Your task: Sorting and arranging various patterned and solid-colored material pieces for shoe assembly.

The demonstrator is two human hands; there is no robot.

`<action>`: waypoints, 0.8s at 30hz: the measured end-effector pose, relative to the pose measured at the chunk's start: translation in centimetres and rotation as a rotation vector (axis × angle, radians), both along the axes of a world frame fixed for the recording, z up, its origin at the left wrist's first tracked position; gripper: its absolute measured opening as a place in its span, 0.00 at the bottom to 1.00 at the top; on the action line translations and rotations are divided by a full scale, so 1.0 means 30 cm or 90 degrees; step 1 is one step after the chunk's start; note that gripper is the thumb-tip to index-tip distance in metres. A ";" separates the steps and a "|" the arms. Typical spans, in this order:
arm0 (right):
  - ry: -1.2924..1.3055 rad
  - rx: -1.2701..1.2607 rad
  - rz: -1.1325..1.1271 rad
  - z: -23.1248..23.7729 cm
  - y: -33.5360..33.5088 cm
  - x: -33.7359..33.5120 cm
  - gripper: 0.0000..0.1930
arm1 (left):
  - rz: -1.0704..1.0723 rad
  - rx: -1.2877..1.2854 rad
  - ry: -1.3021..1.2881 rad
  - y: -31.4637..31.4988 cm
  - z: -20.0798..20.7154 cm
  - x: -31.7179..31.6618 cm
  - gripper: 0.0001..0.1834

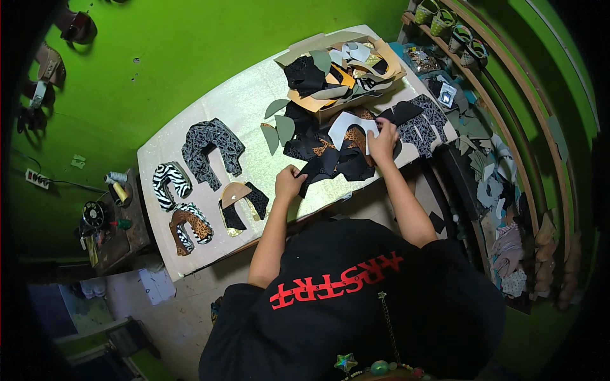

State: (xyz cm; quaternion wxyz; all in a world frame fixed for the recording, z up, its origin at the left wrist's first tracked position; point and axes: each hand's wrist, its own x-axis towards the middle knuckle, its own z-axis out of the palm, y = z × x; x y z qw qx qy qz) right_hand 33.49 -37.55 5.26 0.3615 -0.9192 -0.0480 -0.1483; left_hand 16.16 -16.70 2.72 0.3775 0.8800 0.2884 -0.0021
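Note:
A loose pile of cut shoe-upper pieces, black and brown leopard print, lies near the table's right end. My left hand (pixel 290 182) is closed at the pile's left edge, its fingertips pinching a black cut piece (pixel 311 174). Over the pile's right side, my right hand (pixel 383 141) has its thumb and fingers bent around the edge of a white cut piece (pixel 344 125). Leopard-print pieces (pixel 356 136) show beneath and beside the white one. Grey-green half-round pieces (pixel 286 128) lie just beyond the pile.
An open cardboard box (pixel 330 105) full of scraps stands at the table's far right. Stacks of black patterned (pixel 213 149), zebra-print (pixel 170 185) and leopard-print (pixel 190 230) U-shaped pieces sit at left. A rack (pixel 508 82) with small shoes borders the right; a sewing machine (pixel 94 214) stands left.

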 end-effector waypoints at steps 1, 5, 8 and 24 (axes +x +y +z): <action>-0.011 0.017 0.101 0.007 0.002 -0.021 0.15 | -0.002 -0.034 -0.044 0.007 -0.001 -0.006 0.15; 0.051 -0.095 0.437 0.031 0.083 -0.175 0.12 | 0.014 -0.132 -0.119 0.054 -0.020 -0.037 0.13; -0.083 -0.141 0.430 0.022 0.126 -0.246 0.14 | -0.008 -0.142 -0.159 0.085 -0.014 -0.051 0.11; 0.007 -0.130 0.551 -0.002 0.186 -0.284 0.27 | 0.089 -0.530 -0.299 0.146 0.199 -0.126 0.06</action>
